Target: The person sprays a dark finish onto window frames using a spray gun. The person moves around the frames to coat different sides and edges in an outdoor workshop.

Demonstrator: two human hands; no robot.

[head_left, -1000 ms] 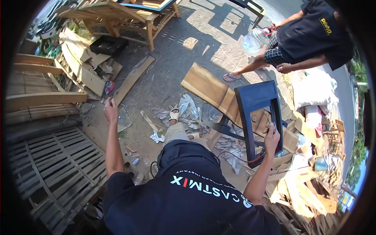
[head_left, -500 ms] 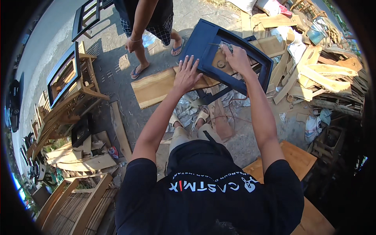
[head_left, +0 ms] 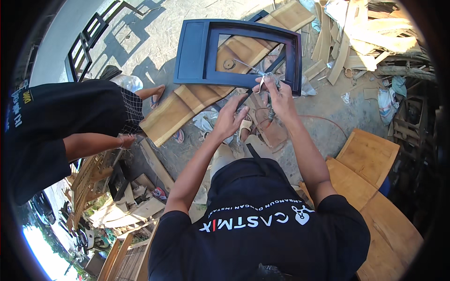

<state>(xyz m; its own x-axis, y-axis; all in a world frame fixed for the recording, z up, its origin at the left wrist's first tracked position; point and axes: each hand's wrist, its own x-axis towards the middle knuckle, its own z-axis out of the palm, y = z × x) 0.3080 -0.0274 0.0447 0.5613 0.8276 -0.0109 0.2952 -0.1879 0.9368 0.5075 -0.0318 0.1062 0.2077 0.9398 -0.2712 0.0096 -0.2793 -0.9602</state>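
Observation:
A dark blue-black wooden frame (head_left: pixel 191 54) with a large rectangular opening lies tilted across a wide brown plank (head_left: pixel 171 114). My right hand (head_left: pixel 277 97) is closed around what looks like an air blow gun (head_left: pixel 257 71), its long thin nozzle reaching over the frame's opening. An orange-red hose (head_left: pixel 323 118) trails across the ground near that hand. Just off the frame's near edge is my left hand (head_left: pixel 228 119), fingers apart and holding nothing. Whether its fingertips touch the plank or a dark bar behind them, I cannot tell.
A co-worker in a black shirt (head_left: pixel 70 112) bends in from the left, a hand (head_left: pixel 126 140) near the plank's end. Scrap wood (head_left: pixel 375 35) is piled at the far right. Brown wooden panels (head_left: pixel 368 157) lie at my right; dark frames (head_left: pixel 79 58) stand far left.
My left hand has come off the frame and back toward me. My right hand has drawn nearer with the blow gun. The co-worker has moved round to the left. The view has shifted.

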